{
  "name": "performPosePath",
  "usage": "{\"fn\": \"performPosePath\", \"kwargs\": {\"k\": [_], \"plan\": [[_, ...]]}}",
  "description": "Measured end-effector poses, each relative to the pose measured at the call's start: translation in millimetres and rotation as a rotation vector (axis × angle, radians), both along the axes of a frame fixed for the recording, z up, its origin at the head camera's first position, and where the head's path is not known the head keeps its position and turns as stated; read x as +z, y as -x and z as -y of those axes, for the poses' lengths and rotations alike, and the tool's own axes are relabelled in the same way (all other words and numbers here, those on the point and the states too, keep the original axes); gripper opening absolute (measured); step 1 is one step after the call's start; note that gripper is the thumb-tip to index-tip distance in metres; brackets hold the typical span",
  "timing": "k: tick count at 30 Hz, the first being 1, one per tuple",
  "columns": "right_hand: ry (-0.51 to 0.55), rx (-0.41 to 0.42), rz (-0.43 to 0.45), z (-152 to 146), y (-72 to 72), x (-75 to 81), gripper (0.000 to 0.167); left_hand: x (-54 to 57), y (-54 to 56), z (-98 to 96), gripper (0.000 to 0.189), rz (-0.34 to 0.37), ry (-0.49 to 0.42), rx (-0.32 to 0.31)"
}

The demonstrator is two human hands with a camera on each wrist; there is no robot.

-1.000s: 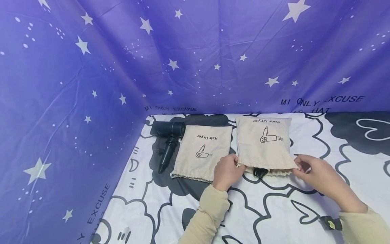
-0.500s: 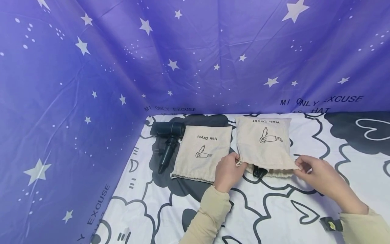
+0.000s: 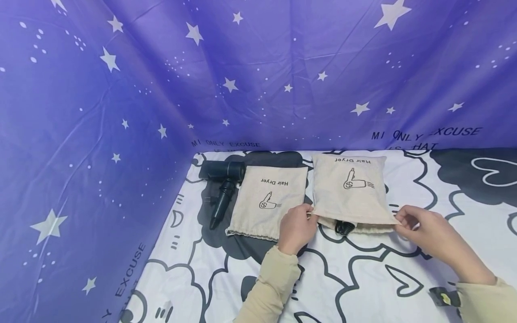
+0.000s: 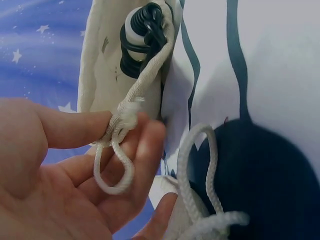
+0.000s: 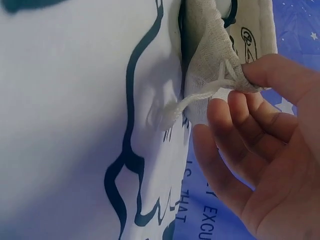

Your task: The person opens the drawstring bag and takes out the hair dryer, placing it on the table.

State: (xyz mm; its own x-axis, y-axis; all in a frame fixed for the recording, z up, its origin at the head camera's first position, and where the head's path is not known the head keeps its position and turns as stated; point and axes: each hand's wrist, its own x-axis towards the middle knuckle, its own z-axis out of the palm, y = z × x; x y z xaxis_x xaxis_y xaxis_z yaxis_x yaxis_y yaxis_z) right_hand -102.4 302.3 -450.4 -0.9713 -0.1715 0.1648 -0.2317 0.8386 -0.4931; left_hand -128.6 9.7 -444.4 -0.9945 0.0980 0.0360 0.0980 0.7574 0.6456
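Note:
A beige drawstring bag [image 3: 349,199], printed with "Hair Dryer" and a dryer drawing, lies with its mouth towards me. My left hand [image 3: 296,229] pinches the mouth's left corner between thumb and fingers. At the opposite corner, my right hand [image 3: 428,235] pinches the edge in the same way. Between them the mouth gapes, and a coiled black cord [image 4: 145,40] shows inside it; whatever lies deeper is hidden. In the left wrist view a white drawstring loop [image 4: 115,189] hangs below the thumb. Another drawstring [image 5: 200,96] dangles by the right fingers.
Left of my left hand lies a second "Hair Dryer" bag [image 3: 268,215], flat. Beyond it is a black hair dryer [image 3: 223,170] with its handle pointing towards me. A purple starry curtain [image 3: 258,89] borders the patterned white cloth [image 3: 375,278] at the back and left.
My left hand has shifted slightly left and my right hand slightly right. The bag's mouth edge is now stretched straighter between them. The hair dryer and second bag have stayed put.

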Motion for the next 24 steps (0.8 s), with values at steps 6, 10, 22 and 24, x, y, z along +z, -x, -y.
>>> {"fn": "performPosePath", "kwargs": {"k": [6, 10, 22, 24], "plan": [[-0.009, 0.006, -0.014, -2.5, 0.7, -3.7, 0.020, -0.1, 0.7, 4.6, 0.016, 0.041, -0.038, -0.013], [-0.014, 0.005, -0.022, -3.1, 1.0, -5.9, 0.021, -0.6, 2.3, 8.0, 0.016, 0.054, -0.040, -0.024], [-0.015, -0.022, 0.032, -3.9, -1.4, -10.1, 0.020, -2.8, 0.3, 7.0, 0.010, 0.046, -0.050, -0.025], [-0.016, -0.032, 0.046, -3.6, -1.7, -12.1, 0.020, -3.1, -0.4, 4.8, 0.011, 0.051, -0.046, -0.025]]}}
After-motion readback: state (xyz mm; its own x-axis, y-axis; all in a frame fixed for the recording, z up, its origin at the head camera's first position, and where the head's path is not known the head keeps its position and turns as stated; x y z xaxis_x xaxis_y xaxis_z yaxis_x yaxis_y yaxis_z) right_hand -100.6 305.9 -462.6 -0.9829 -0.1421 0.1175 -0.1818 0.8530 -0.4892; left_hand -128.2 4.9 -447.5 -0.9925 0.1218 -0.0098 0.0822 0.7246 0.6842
